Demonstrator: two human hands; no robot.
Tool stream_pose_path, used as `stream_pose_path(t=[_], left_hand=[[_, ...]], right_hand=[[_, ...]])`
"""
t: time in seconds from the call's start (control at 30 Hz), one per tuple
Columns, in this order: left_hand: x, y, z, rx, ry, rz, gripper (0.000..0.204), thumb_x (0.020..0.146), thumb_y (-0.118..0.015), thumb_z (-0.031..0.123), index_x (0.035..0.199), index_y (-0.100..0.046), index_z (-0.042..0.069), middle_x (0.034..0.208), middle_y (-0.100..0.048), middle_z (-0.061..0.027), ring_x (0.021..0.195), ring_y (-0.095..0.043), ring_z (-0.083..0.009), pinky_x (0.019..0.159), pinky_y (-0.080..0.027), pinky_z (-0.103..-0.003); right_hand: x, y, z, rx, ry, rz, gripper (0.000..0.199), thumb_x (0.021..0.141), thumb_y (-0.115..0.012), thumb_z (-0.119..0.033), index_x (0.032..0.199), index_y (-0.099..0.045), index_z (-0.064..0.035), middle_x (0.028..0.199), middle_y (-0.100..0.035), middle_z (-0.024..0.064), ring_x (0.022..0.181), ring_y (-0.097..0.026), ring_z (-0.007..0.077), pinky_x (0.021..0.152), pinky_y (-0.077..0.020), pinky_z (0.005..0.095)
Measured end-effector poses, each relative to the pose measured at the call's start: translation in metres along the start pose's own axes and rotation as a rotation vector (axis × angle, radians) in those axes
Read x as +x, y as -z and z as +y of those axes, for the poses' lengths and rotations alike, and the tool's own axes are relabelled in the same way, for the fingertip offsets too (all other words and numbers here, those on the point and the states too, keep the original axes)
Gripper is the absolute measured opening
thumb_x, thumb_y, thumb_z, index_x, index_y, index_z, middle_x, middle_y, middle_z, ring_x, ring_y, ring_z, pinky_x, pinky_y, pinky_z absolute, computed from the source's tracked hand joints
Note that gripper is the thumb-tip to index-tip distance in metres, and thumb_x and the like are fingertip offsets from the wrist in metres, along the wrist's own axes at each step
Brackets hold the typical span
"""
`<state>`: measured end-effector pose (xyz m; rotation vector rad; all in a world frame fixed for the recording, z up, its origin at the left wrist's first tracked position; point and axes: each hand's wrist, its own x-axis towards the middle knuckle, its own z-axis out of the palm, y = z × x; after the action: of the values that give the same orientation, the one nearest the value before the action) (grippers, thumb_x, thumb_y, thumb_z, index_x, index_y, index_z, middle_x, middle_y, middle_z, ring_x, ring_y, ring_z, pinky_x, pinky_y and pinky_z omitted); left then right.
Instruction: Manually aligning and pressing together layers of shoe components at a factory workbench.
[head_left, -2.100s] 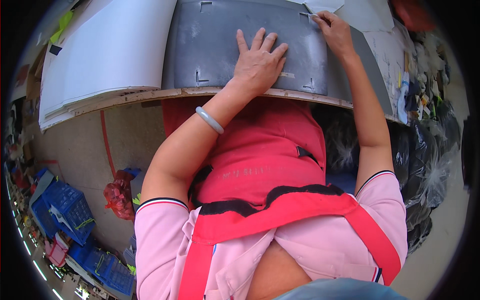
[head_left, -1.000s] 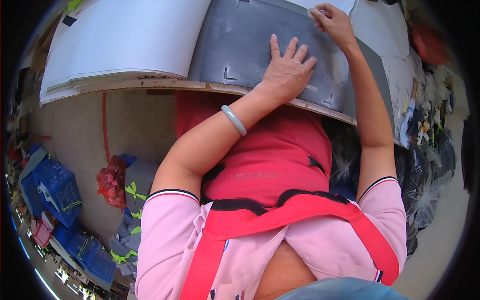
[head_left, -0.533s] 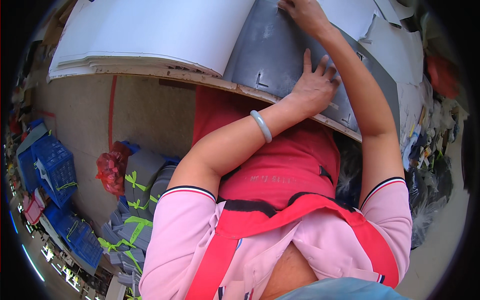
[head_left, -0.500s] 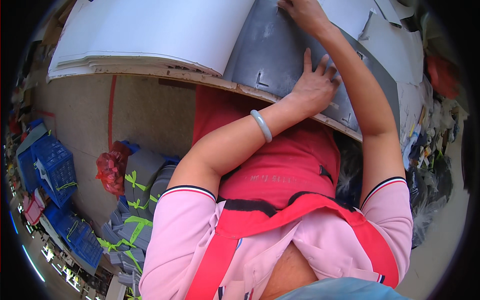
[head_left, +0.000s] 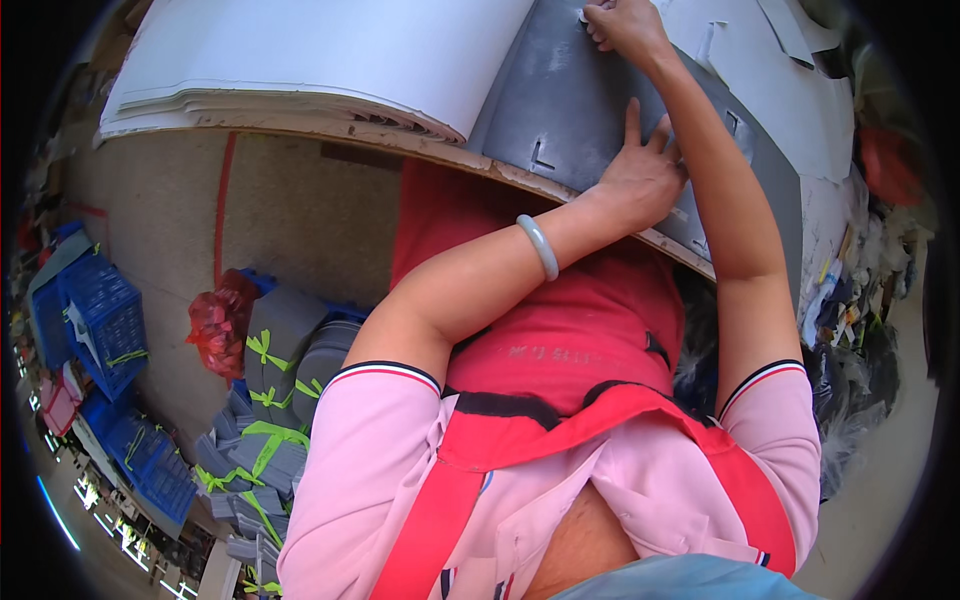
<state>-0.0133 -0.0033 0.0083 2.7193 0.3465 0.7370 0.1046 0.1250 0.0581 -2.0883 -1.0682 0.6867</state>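
A dark grey sheet (head_left: pixel 560 95) with small L-shaped cut marks lies on the worktable, reaching its front edge. My left hand (head_left: pixel 645 182) rests on the sheet near that edge, fingers spread and palm down, with a pale bangle on the wrist. Farther up the sheet, my right hand (head_left: pixel 630 32) is closed, its fingers curled in a pinch. A small whitish spot shows at its fingertips; whether this is a loose scrap or part of the sheet I cannot tell. My right forearm crosses over the sheet and hides part of it.
A thick stack of white sheets (head_left: pixel 320 60) lies left of the grey sheet. White offcuts (head_left: pixel 770 100) are on the right. Below on the floor are blue crates (head_left: pixel 105 320), a red plastic bag (head_left: pixel 222 325) and grey pieces tied with green strips (head_left: pixel 275 350).
My right hand's fingers have curled in more tightly, and a whitish spot now shows at their tips. My left hand stays flat on the sheet. The whole view has shifted slightly.
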Motion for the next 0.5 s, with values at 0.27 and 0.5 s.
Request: stream_pose_path(t=[0.27,0.5], left_hand=[[-0.001,-0.003,0.003,-0.009,-0.032,0.017,0.035,0.094,-0.055,0.026,0.122,-0.065,0.008,0.132,-0.056,-0.0159,0.132,-0.045,-0.0398,0.106,-0.02,-0.079],[-0.01,-0.018,-0.007,-0.049,-0.031,0.207,0.036,0.094,-0.05,0.031,0.125,-0.062,0.015,0.142,-0.054,-0.0154,0.139,-0.044,-0.0394,0.11,-0.022,-0.075]], right_hand=[[-0.045,0.013,0.026,0.072,0.08,-0.11,0.02,0.094,-0.067,-0.021,0.104,-0.065,-0.0042,0.074,-0.064,0.0009,0.062,-0.057,0.0065,0.054,-0.0487,0.0221],[-0.143,-0.014,-0.013,0.067,0.025,-0.463,0.014,0.095,-0.061,-0.017,0.092,-0.058,-0.0036,0.067,-0.06,0.0012,0.051,-0.052,0.0055,0.044,-0.0408,0.0209]])
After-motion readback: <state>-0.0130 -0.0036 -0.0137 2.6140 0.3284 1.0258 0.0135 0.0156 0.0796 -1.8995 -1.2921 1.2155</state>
